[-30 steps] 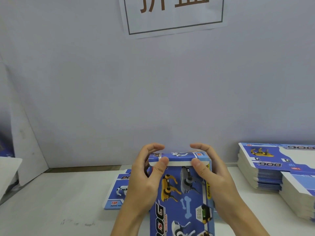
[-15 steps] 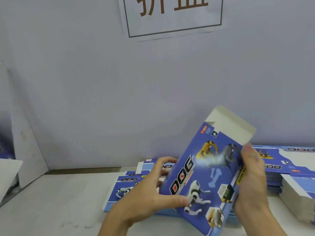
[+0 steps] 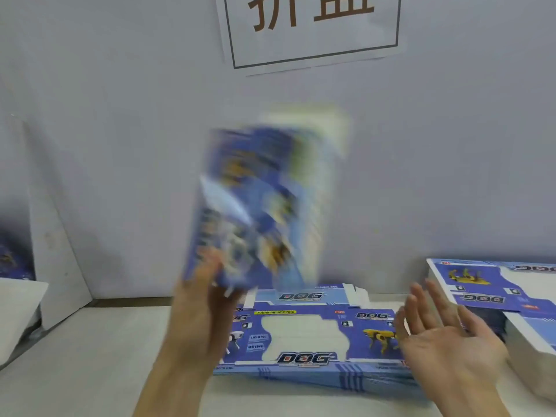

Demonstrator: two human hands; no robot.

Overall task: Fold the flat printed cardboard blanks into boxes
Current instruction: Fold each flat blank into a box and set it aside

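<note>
A: Pale grey wall [image 3: 120, 145] is seen behind, with a white paper sign [image 3: 313, 28] taped high on it, and a white tabletop [image 3: 90, 356] is spread below.

B: And the folded box [image 3: 258, 206] is held up in front of that wall, well above the table, tilted and heavily blurred. A white flap is shown at its top.

A: It is gripped at its lower corner by the left hand [image 3: 201, 302], fingers curled round the edge.

B: The right hand [image 3: 445, 335] is kept apart from it, palm up, fingers spread and relaxed, nothing held.

A: 1 flat printed blank [image 3: 301, 335] is laid on the table beneath both hands, "DOG" lettering readable.

B: A stack of blanks [image 3: 496, 284] is piled at the right edge, just beside the right hand.
</note>
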